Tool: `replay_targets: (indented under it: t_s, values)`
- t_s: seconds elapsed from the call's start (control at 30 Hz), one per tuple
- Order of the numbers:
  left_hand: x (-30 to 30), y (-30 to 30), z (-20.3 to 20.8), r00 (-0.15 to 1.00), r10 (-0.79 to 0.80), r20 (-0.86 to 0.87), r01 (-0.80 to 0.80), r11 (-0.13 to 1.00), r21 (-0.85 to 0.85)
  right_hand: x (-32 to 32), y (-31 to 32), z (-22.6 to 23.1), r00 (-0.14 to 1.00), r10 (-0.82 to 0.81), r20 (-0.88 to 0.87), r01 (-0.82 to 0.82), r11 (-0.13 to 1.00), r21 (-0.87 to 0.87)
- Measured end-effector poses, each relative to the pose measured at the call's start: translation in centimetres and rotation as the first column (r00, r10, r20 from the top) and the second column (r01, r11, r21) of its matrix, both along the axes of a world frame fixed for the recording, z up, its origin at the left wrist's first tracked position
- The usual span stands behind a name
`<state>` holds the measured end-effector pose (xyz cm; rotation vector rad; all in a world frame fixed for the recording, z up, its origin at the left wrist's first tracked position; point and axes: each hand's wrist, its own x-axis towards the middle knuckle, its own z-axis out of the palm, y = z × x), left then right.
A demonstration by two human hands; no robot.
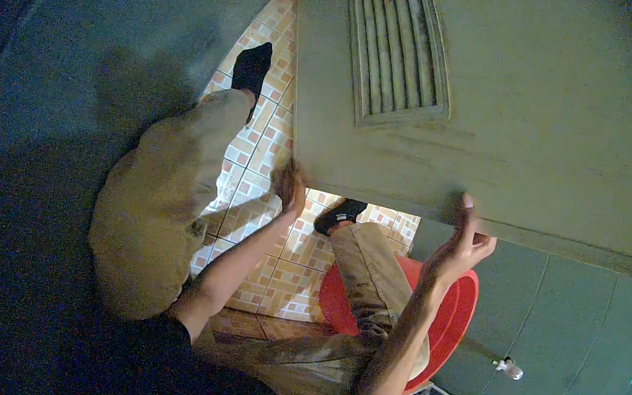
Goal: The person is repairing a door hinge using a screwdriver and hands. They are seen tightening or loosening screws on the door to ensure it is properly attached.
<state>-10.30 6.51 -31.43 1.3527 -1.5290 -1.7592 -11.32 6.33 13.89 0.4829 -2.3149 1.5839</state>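
Our right hand (pixel 457 258) grips the near edge of the louvered door (pixel 519 129); our left hand (pixel 290 190) is at its corner, grasp unclear. A slipping hold could knock the door against our black-socked foot (pixel 337 217).

The head-worn fisheye looks down, close above both hands (pixel 292 192) (pixel 453 257).

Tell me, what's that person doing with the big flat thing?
A person has both hands on a big grey-green panel, like a door, with a slatted vent in it. The left hand is at its near left corner; the right hand is farther along the near edge. How tightly they grip, I can't tell. The feet, in dark socks, are apart on the tiled floor. A red tub is beside the right leg.
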Motion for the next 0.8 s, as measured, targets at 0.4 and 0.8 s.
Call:
replay_targets:
  t_s: [0.4,0.8]
  values:
    - [0.7,-1.3,3.6,0.981,0.111,-0.158,-0.081,0.980,0.184,1.6,0.1,0.0,0.998,-0.050,-0.029,0.054,0.987,0.149]
    - [1.2,-2.1,4.7,0.988,0.023,-0.156,-0.022,1.000,0.007,1.1,0.5,-0.6,0.995,-0.099,-0.027,0.102,0.987,0.128]
